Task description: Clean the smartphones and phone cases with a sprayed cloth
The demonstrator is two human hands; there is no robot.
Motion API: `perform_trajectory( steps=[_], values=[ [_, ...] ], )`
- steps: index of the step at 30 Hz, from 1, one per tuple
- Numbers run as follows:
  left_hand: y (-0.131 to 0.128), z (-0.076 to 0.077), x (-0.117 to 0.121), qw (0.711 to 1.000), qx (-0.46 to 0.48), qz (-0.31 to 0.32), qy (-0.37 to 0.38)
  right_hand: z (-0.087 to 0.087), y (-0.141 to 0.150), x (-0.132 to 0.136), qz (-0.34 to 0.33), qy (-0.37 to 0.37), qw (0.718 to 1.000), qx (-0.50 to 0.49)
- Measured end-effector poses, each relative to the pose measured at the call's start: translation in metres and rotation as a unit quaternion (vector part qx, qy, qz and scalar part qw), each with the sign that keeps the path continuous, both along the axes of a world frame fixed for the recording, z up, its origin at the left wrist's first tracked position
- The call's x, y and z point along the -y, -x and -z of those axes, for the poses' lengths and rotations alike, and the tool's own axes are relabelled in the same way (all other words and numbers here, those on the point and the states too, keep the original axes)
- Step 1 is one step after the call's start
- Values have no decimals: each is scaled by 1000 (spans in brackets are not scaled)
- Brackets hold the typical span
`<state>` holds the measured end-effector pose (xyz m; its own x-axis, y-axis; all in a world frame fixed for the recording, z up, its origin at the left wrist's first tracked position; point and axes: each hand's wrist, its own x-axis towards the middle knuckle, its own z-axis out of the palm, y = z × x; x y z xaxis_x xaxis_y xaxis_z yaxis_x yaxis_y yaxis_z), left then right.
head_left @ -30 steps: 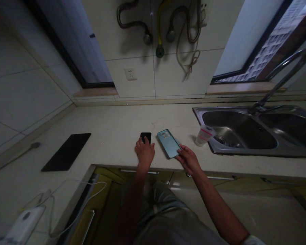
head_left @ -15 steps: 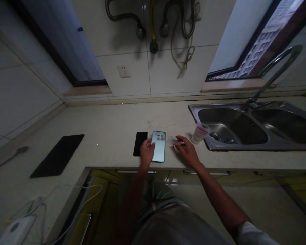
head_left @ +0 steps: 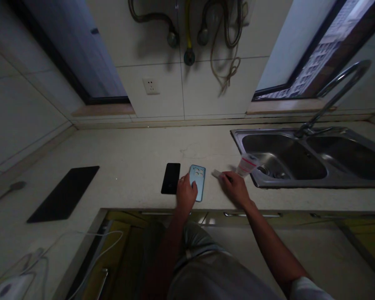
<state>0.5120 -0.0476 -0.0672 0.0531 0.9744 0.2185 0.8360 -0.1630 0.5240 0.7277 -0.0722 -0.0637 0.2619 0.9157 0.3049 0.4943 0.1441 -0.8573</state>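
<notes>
A light-blue phone (head_left: 200, 178) lies back up on the counter, its camera block at the far end. My left hand (head_left: 186, 192) grips its left edge, with the thumb over the back. Just left of that hand, a black phone (head_left: 171, 178) rests screen up, its lower right corner near my fingers. My right hand (head_left: 235, 187) is closed at the fingertips on a small clear, flat piece (head_left: 216, 173), low over the counter; its exact kind is unclear. Beyond this hand stands a clear plastic cup (head_left: 247, 164) with pink-red bands, next to the sink.
A double steel sink (head_left: 256, 184) with a tall faucet (head_left: 334, 89) is at the right. A black flat mat or board (head_left: 64, 193) lies at the left. A white device (head_left: 12, 287) with cables sits at the lower left. Hoses hang on the wall above the socket (head_left: 150, 86).
My left hand has shifted slightly right and nearer me, over more of the light-blue phone. My right hand has turned and drawn its fingers in around the clear piece. The view moved slightly.
</notes>
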Motion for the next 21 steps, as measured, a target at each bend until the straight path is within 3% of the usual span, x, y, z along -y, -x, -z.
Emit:
perform_trajectory(
  steps=[10,13,16,18,19,21],
  values=[
    [-10,-10,16,998,-55,-8,13,3,-6,17,34,61,993,-92],
    [-17,-14,19,999,11,10,-29,1,-5,16,36,63,991,-116],
    [-26,-17,19,986,153,54,-44,-6,-3,18,28,76,978,-191],
    [-33,-19,16,952,296,79,11,-13,0,21,22,79,966,-245],
    [-36,-20,14,920,378,91,54,-18,1,22,21,77,961,-265],
    [-43,-20,11,816,546,123,147,-28,3,25,17,71,952,-299]
  ],
)
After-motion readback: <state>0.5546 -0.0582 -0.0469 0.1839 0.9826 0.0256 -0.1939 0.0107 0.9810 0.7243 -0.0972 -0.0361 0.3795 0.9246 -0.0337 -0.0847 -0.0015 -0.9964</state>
